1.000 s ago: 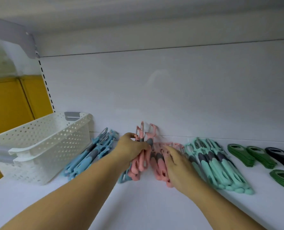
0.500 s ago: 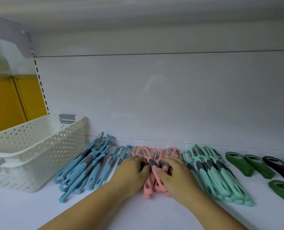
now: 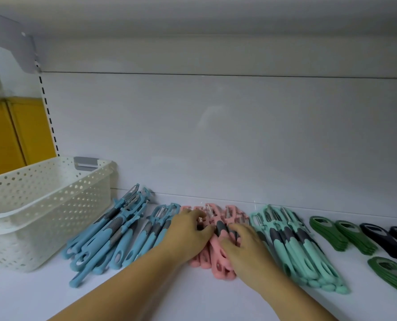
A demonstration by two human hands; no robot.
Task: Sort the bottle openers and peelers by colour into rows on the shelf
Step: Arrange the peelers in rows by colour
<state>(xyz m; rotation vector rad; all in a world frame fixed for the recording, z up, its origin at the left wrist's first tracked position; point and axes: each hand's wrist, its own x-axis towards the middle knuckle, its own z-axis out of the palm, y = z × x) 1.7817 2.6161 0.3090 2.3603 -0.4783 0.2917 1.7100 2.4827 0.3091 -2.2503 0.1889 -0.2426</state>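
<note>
A bunch of pink peelers (image 3: 218,258) lies on the white shelf (image 3: 169,295), heads toward the back wall. My left hand (image 3: 188,235) lies flat on its left side and my right hand (image 3: 243,246) lies flat on its right side, fingers pressing the handles together. Blue peelers (image 3: 114,237) lie in two loose bunches to the left. Mint peelers (image 3: 294,246) form a row to the right. Green bottle openers (image 3: 341,235) and dark navy bottle openers (image 3: 383,239) lie farther right.
A white perforated basket (image 3: 42,205) with grey handles stands at the left end of the shelf. Another green opener stack (image 3: 392,276) lies at the front right. The white back wall stands just behind the rows.
My left hand lowered the raised pink peelers onto the pile. Both hands now rest flat over the pink bunch, and a second blue bunch shows beside it.
</note>
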